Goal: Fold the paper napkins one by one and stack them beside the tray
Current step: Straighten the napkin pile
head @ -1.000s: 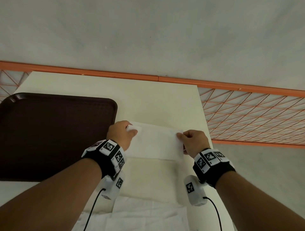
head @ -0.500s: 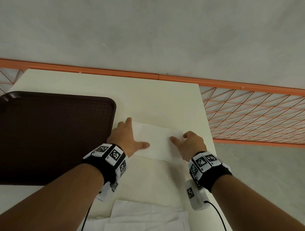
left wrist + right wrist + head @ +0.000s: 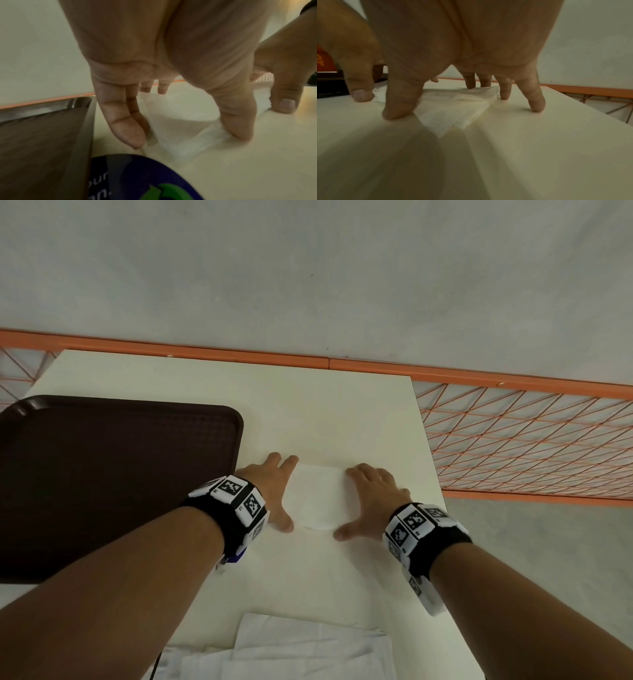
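A folded white paper napkin (image 3: pixel 319 497) lies flat on the cream table (image 3: pixel 308 412), just right of the dark brown tray (image 3: pixel 102 474). My left hand (image 3: pixel 274 491) rests on its left edge with fingers spread straight, thumb at the near corner. My right hand (image 3: pixel 371 501) frames the right edge the same way, thumb at the near right corner. In the left wrist view the napkin (image 3: pixel 178 119) lies under the fingers (image 3: pixel 125 121). In the right wrist view the napkin (image 3: pixel 453 108) shows layered edges, with fingertips (image 3: pixel 537 104) on the table beside it.
More unfolded white napkins (image 3: pixel 301 648) lie at the table's near edge. An orange wire-mesh rack (image 3: pixel 531 440) runs behind and to the right of the table. The table's right edge is close to my right hand. A blue object (image 3: pixel 137 178) sits below the left wrist.
Both hands went from pinching the napkin's upper corners to flat, spread fingers. The napkin now looks narrower, and the hands have closed in on its two sides.
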Demonstrator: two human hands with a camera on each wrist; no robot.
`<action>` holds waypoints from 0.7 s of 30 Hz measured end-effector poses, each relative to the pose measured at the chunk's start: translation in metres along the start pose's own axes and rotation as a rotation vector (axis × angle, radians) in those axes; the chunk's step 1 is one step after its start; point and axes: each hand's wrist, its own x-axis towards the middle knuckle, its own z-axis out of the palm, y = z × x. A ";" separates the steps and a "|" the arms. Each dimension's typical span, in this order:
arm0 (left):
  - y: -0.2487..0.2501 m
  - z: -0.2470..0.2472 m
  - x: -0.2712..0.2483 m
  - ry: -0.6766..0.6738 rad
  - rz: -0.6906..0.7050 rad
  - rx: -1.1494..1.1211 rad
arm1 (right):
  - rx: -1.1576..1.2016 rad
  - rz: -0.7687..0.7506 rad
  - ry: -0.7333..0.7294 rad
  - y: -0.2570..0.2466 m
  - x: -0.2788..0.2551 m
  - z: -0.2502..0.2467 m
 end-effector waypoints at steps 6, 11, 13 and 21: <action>0.000 0.000 -0.019 0.039 -0.035 -0.045 | 0.024 0.038 -0.019 0.000 -0.016 -0.001; -0.001 0.022 -0.070 0.288 0.012 -0.134 | 0.080 0.028 0.130 0.002 -0.068 0.019; 0.002 0.044 -0.095 0.381 0.082 -0.203 | 0.095 -0.018 0.229 -0.001 -0.095 0.040; 0.048 0.115 -0.164 0.049 0.266 -0.148 | 0.135 -0.100 0.205 -0.019 -0.179 0.108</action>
